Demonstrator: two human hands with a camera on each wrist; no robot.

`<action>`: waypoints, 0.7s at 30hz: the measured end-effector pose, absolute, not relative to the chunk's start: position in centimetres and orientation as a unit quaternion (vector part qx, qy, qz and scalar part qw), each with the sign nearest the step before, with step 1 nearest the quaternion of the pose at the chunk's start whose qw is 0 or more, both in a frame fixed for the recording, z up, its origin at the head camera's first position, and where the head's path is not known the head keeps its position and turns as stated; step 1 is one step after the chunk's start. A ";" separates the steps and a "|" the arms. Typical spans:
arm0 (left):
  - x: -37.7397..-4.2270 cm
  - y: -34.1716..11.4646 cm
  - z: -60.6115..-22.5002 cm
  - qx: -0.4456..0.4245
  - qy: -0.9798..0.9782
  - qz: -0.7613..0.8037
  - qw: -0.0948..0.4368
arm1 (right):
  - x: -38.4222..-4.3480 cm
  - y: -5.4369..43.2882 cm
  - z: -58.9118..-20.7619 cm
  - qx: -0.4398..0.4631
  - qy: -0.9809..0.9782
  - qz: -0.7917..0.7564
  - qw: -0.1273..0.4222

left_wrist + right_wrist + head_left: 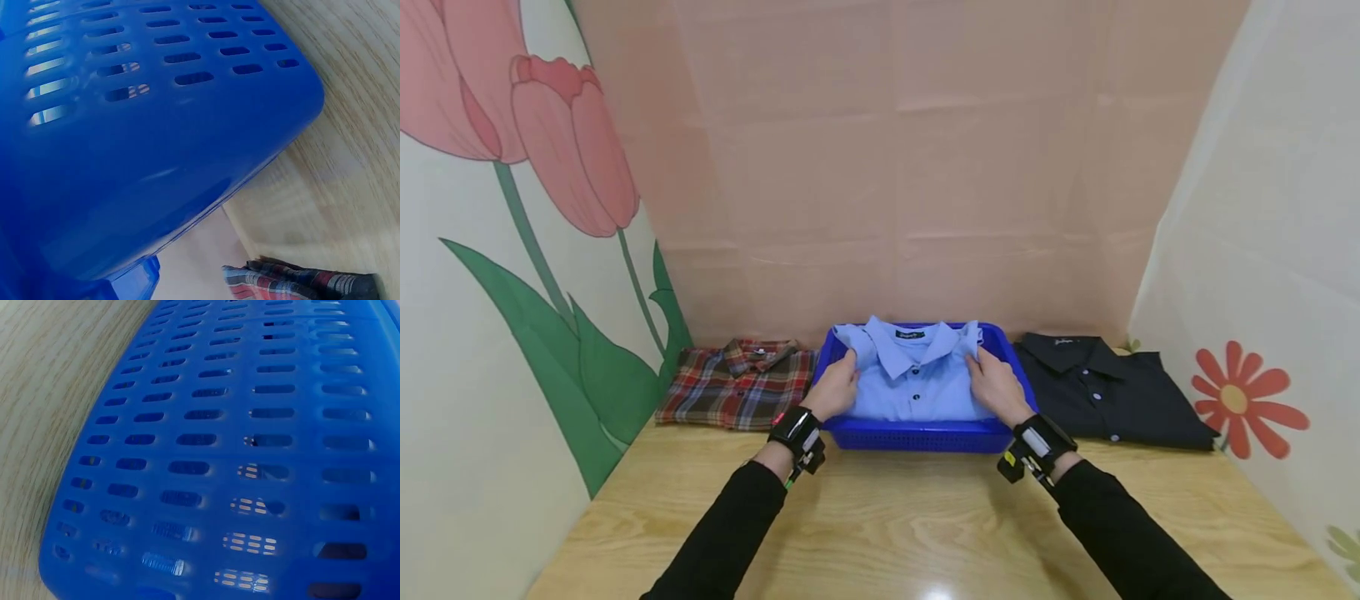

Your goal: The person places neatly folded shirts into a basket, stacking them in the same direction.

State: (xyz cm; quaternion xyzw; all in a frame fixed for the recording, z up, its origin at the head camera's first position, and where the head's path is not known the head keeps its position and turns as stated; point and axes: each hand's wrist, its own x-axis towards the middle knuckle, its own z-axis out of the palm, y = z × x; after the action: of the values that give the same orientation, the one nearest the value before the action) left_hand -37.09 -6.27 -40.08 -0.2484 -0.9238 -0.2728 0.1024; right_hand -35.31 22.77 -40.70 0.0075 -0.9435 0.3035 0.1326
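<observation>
Toward the back of the desk [910, 517], it's the light-blue shirt [898, 396] at the mouth of the blue basket [917, 437], collar pointing to the back wall [895, 183], buttons running down toward the person, the folded bundle looking longer side to side! Left hand [837, 388] and right hand [998, 388], fingers pinching its two side edges, plaid shirt [737, 387] left, dark shirt [1108, 392] right.
</observation>
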 end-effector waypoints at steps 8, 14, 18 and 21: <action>-37.2 -6.0 -40.2 -0.253 -0.928 -0.259 0.087 | -35.4 23.0 -40.8 0.020 -0.947 0.298 0.120; -37.4 -5.5 -40.2 -0.252 -0.935 -0.242 0.059 | -35.5 23.3 -40.7 0.018 -0.954 0.279 0.109; -37.5 -5.2 -40.5 -0.248 -0.939 -0.232 0.047 | -35.7 23.4 -40.9 0.033 -0.956 0.270 0.112; -37.5 -5.1 -40.6 -0.237 -0.944 -0.227 0.026 | -35.8 23.4 -41.1 0.048 -0.954 0.274 0.114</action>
State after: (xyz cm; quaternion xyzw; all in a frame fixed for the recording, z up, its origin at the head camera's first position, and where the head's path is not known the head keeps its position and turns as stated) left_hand -37.54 -5.12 -40.62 -0.2368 -0.9442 -0.2272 0.0263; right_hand -35.83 23.38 -41.12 0.0479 -0.9537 0.2741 0.1140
